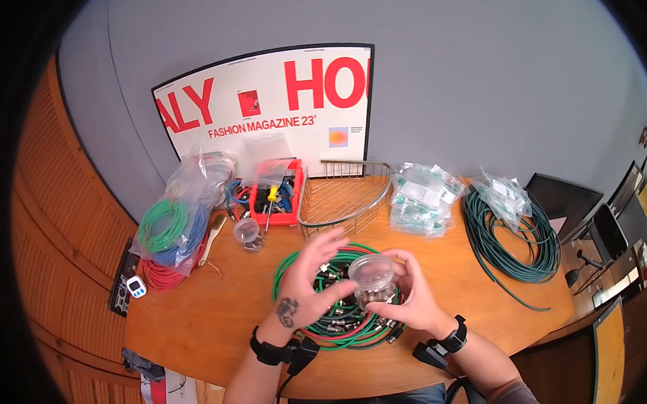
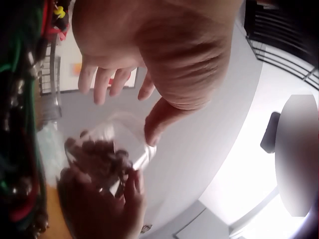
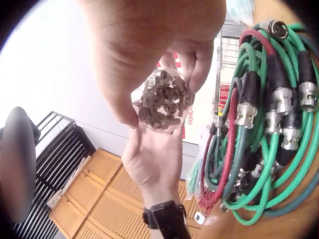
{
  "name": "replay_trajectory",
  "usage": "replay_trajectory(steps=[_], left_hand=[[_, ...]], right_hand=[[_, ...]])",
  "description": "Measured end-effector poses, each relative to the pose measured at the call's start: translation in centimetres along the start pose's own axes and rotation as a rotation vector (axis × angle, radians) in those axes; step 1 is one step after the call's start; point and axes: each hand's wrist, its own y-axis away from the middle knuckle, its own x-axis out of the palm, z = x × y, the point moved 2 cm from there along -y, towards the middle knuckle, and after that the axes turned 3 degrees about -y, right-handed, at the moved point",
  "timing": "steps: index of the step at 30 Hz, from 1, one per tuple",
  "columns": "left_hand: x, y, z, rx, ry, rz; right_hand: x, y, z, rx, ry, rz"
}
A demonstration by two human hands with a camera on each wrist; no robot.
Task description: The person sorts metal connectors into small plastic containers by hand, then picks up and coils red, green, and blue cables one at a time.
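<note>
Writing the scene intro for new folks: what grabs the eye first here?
Probably the big red-lettered poster, leaning against the grey wall behind the table. Next, front and centre, a clear jar of small metal parts in the person's right grip, over a coiled bundle of green and red cables. At the table's right end lies a large dark green coil.

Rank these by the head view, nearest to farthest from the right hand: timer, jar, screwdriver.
1. Jar: gripped in the right hand.
2. Screwdriver: farther back and to the left, at the red bin.
3. Timer: far left, well beyond the other two.
</note>
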Motion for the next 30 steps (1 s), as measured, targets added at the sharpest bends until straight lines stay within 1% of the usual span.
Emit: replay_trajectory(steps=[1, 2, 4, 6, 9, 11, 12, 13, 14, 15, 16, 18, 19, 20, 22, 23, 24, 26, 27, 29, 30], left_hand=[[-1.3, 0.0, 0.3, 0.002, 0.012, -0.039], [-1.5, 0.2, 0.3, 0.005, 0.019, -0.042], [-1.5, 0.7, 0.1, 0.004, 0.055, 0.024], [-0.1, 0.8, -0.2, 0.003, -0.064, 0.081], [-1.6, 0.8, 1.1, -0.033, -0.005, -0.006], [-2.6, 0.8, 2.2, -0.029, 0.008, -0.070], [-2.5, 1.0, 2.2, -0.027, 0.006, -0.077], [-2.0, 1.1, 2.0, -0.032, 0.058, -0.023], [-1.4, 1.2, 2.0, -0.038, 0.109, 0.028], [-0.8, 1.4, 2.0, -0.032, 0.131, 0.016], [-0.6, 1.5, 2.1, -0.034, 0.127, 0.006], [-0.5, 1.9, 2.1, -0.024, 0.169, -0.104], [-0.7, 2.0, 2.0, -0.031, 0.253, -0.082], [-0.9, 2.1, 2.0, -0.032, 0.250, -0.091], [-1.0, 2.4, 2.0, -0.015, 0.318, -0.062], [-1.1, 2.4, 2.2, -0.012, 0.268, -0.058], [-1.2, 2.5, 2.4, -0.012, 0.266, -0.064], [-1.1, 2.8, 2.5, 0.061, 0.175, -0.088], [-1.0, 2.8, 2.4, 0.062, 0.172, -0.091], [-1.0, 2.9, 2.2, 0.065, 0.220, -0.165], [-1.2, 3.0, 1.9, 0.064, 0.219, -0.168]], right_hand=[[0.1, -0.2, 0.2, -0.014, -0.002, -0.011], [0.3, -0.3, 0.3, -0.027, -0.005, -0.023], [0.8, -0.4, 0.5, -0.023, 0.020, -0.032], [1.6, -0.4, 0.6, 0.018, 0.067, -0.031], [2.5, -0.6, 0.4, 0.027, 0.010, -0.044], [2.0, -0.8, -0.9, 0.004, 0.018, -0.065], [1.9, -1.0, -1.1, -0.016, 0.021, -0.088], [2.0, -1.1, -1.1, -0.016, 0.019, -0.080], [2.4, -1.2, -0.9, -0.032, 0.127, -0.069], [2.7, -1.3, -0.7, -0.048, 0.234, -0.058], [2.8, -1.5, -0.8, -0.047, 0.230, -0.048], [2.6, -1.4, -1.0, -0.041, 0.202, -0.015], [2.5, -1.4, -0.8, -0.065, 0.140, 0.033], [2.3, -1.3, -0.7, -0.063, 0.136, 0.041], [2.2, -1.1, -0.7, 0.129, -0.138, 0.056], [2.2, -1.1, -0.9, 0.143, -0.129, 0.067], [2.5, -1.3, -1.0, 0.145, -0.130, 0.072], [3.2, -1.6, -0.9, 0.021, -0.026, 0.010], [3.6, -1.7, -0.7, 0.021, -0.027, 0.014], [4.2, -1.9, -0.3, 0.014, -0.090, -0.003], [4.1, -1.9, -0.5, 0.015, -0.090, -0.001]])
